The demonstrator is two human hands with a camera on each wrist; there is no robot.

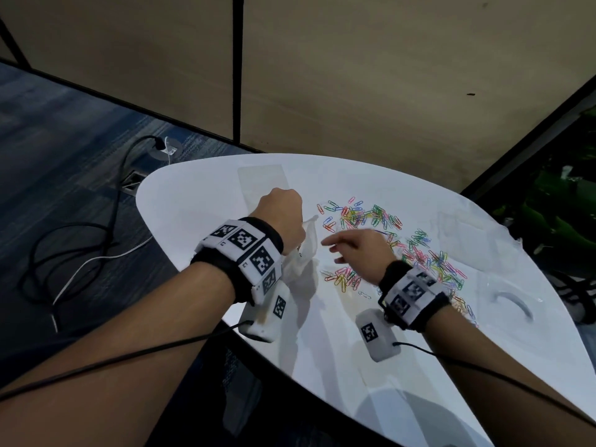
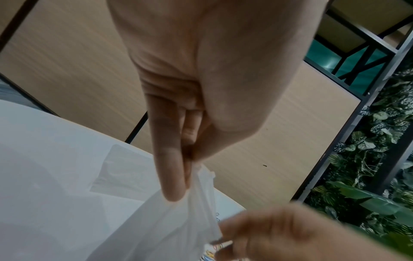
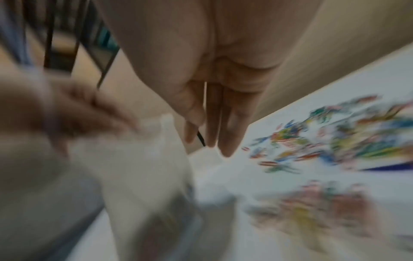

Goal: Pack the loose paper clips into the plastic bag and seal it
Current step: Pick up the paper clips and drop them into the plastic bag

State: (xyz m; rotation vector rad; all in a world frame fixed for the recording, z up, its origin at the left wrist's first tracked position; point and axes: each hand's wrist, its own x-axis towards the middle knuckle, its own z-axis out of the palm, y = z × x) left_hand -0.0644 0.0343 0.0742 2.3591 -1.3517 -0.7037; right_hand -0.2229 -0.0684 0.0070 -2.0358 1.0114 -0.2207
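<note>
Head: left hand (image 1: pixel 283 217) holds the plastic bag (image 1: pixel 301 253) up by its rim, just left of the paper clips (image 1: pixel 380 240) scattered on the white table (image 1: pixel 322 350). Right hand (image 1: pixel 361 250) hovers near the bag's mouth, fingers loose.

Left wrist: fingers (image 2: pixel 170 167) pinch the rim; keep the mouth held wide.

Right wrist: blurred; fingers (image 3: pixel 225 130) straight, apparently empty. Scoop bigger handfuls.

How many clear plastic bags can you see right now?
3. A crumpled translucent bag hangs pinched in the left hand. A flat clear bag lies at the table's far edge. Another flat bag lies right of the coloured paper clips. Loose clear plastic beyond may be more.
</note>
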